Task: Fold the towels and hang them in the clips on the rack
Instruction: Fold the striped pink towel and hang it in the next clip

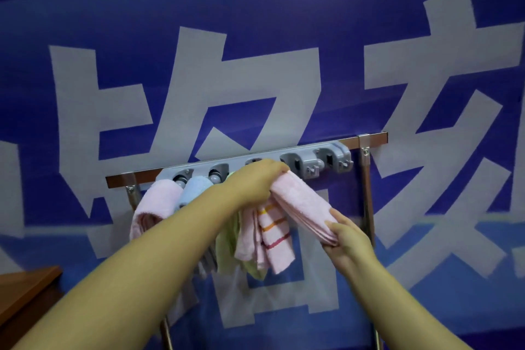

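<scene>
The right hand (345, 236) pinched the lower end of the folded pink towel (301, 204), keeping it taut, while the left hand (257, 182) gripped its top end against a clip on the rack (309, 158), apparently to seat it there.

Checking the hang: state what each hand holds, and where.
Both hold one folded pink towel: left hand grips its upper end at the clip rail; right hand pinches its lower end.

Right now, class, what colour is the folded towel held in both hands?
Plain pale pink towel; the head view shows it.
</scene>
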`<state>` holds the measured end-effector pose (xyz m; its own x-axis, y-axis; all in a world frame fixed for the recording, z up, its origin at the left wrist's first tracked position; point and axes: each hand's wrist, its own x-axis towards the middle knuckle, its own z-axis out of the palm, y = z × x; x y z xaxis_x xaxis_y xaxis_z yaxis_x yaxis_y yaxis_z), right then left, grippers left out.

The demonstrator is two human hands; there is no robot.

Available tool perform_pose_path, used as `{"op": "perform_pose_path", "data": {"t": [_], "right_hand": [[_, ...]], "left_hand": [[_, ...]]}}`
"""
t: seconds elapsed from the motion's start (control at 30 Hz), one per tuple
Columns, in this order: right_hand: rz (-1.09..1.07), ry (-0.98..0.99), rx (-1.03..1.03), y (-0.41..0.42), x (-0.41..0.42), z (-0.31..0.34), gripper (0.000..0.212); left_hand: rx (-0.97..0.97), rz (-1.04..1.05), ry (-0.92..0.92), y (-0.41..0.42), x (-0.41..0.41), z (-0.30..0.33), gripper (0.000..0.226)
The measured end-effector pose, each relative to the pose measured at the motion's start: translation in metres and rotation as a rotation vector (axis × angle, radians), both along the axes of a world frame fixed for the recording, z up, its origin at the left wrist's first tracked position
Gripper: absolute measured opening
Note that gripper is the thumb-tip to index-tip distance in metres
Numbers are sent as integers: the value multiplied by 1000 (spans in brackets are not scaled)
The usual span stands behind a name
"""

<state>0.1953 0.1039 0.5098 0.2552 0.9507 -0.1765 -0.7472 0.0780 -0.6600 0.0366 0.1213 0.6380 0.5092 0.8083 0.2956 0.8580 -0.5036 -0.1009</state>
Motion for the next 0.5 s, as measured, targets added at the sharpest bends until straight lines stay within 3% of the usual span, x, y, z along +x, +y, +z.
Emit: {"op": "perform_pose_path", "data": {"t": [0.17,0.27,0.43,0.5], "right_hand": [[-30,50,-41,2,0,-3,39],[-21,17,-62,6,-2,-11,38],[82,-5,-90,12,-13,-24,36],[87,-17,-79,15,-16,-26,36]], "left_hand": [[263,29,24,5,7,-8,35],[198,9,-20,10,12,-28,51],[187,-48,-432,0,12,-49,62],[184,-30,-510,-1,14,-58,65]]}}
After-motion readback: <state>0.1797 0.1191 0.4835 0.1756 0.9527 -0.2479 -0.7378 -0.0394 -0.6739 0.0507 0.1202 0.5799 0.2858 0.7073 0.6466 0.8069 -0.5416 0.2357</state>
